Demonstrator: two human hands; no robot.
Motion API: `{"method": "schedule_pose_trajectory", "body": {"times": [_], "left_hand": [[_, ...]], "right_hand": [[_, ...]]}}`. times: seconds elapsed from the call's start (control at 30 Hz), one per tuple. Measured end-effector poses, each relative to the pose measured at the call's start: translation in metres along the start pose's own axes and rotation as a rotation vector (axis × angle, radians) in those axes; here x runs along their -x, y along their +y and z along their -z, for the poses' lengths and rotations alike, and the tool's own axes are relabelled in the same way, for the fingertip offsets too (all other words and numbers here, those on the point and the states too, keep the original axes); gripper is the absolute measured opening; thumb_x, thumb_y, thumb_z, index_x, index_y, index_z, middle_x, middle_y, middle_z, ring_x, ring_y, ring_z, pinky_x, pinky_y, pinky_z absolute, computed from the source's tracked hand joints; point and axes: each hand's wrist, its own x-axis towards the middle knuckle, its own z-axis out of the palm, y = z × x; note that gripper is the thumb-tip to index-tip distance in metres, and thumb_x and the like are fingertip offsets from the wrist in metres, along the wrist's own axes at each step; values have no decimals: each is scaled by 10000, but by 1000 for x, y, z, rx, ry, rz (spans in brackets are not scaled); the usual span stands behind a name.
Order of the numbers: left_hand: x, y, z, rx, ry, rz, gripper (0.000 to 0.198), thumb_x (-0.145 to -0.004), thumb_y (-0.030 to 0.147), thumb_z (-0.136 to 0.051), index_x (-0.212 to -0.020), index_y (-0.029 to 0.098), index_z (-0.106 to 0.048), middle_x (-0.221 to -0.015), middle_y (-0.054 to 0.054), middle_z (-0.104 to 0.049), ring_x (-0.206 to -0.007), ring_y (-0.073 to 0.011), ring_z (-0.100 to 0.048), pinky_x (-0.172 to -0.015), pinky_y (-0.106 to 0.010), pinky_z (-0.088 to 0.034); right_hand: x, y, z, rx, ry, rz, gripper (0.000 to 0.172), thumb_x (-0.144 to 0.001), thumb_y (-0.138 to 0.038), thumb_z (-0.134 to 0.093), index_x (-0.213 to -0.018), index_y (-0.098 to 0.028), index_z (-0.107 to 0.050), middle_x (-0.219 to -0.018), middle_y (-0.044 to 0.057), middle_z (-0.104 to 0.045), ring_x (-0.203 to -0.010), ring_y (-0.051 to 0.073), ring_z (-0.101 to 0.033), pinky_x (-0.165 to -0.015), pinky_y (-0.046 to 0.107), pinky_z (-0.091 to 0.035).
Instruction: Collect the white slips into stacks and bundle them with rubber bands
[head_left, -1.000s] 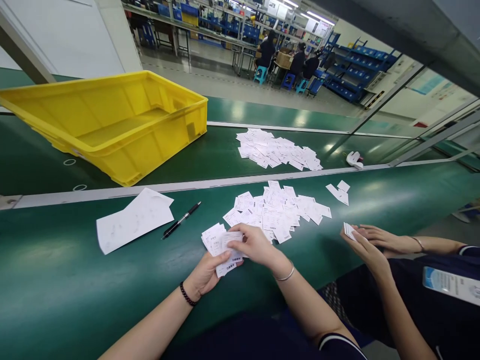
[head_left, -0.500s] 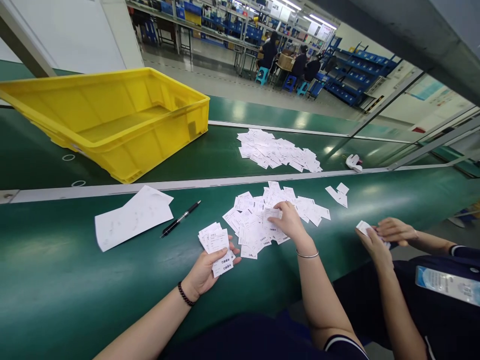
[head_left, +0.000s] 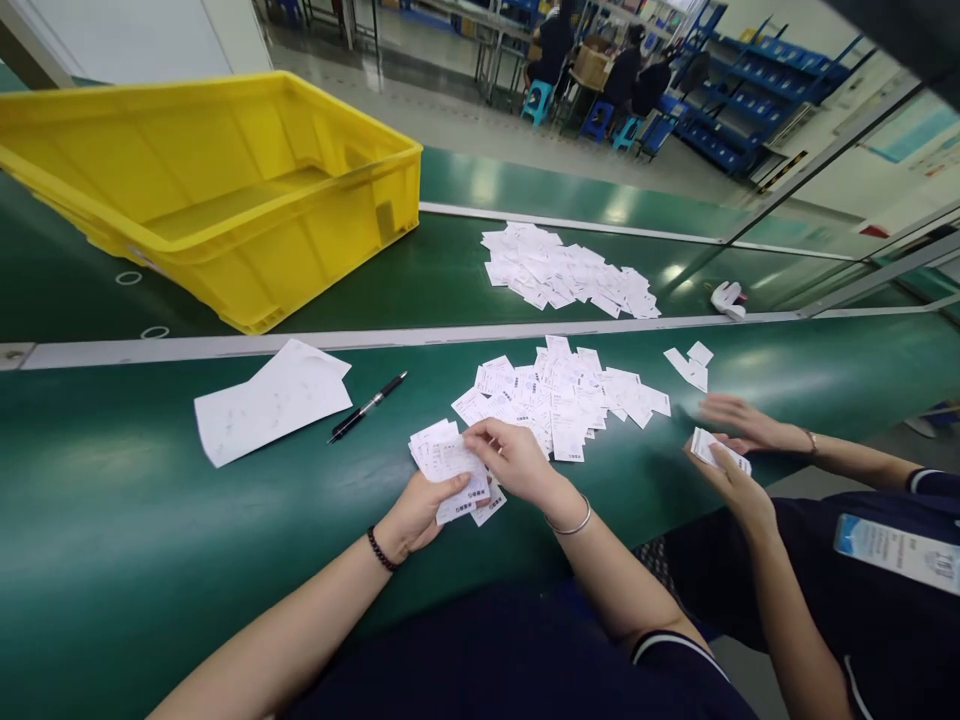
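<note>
While the left hand [head_left: 420, 510] grips a fanned stack [head_left: 444, 465], seemingly so edges sit apart, the right hand [head_left: 514, 460] pinches the top slip [head_left: 459, 464]; the pile [head_left: 566, 400] lies just farther right, probably for easy reach.

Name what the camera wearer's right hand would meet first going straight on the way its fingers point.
The right hand would likely meet the paper slips held in the left hand, near their upper edge; depth leaves actual contact unclear.
</note>
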Motion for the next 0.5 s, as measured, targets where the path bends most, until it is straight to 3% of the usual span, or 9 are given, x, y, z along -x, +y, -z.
{"method": "schedule_pose_trajectory", "body": {"times": [0.1, 0.2, 0.27, 0.33, 0.43, 0.5], "left_hand": [[-2, 9, 0, 44, 79, -92, 507, -759, 58, -681, -1248, 158, -590, -1082, -136, -721, -947, -311, -698, -837, -478, -573], [-4, 20, 1, 71, 130, -219, 484, -792, 64, -618, -1265, 151, -567, -1119, -139, -705, -1013, -309, -676, -889, -489, -548], [-6, 26, 2, 91, 180, -272, 426, -789, 50, -585, -1207, 131, -591, -1072, -131, -711, -1010, -295, -673, -919, -496, -530], [-8, 28, 4, 108, 212, -284, 346, -779, 44, -573, -1110, 130, -624, -967, -103, -718, -960, -273, -682, -919, -498, -527], [-9, 27, 7, 109, 173, -292, 261, -773, 56, -598, -1012, 154, -638, -850, -50, -690, -871, -229, -683, -888, -475, -539], [-10, 27, 9, 94, 132, -300, 223, -781, 87, -631, -991, 163, -640, -826, -31, -670, -829, -204, -675, -875, -454, -544]], "right_hand": [[3, 10, 11, 193, 2, 160, 241, -929, -294, -500, -1137, -222, -598, -1101, 96, -662, -1034, 237, -589, -856, 399, -504], [8, 20, 16, 404, -281, 306, 584, -767, -342, -741, -1298, -264, -511, -1277, 94, -590, -1290, 325, -417, -1032, 517, -383], [10, 23, 14, 510, -408, 369, 820, -657, -382, -828, -1371, -288, -437, -1343, 95, -536, -1357, 357, -321, -1098, 576, -256], [11, 23, 11, 590, -436, 377, 917, -607, -423, -852, -1393, -257, -408, -1281, 125, -551, -1294, 366, -378, -1088, 603, -215], [11, 19, 11, 645, -455, 354, 854, -552, -441, -875, -1277, -174, -512, -1104, 145, -579, -1100, 347, -483, -982, 577, -328], [11, 15, 14, 599, -442, 339, 524, -664, -377, -821, -1097, -179, -601, -1030, 124, -581, -1021, 304, -509, -903, 496, -402]]}}
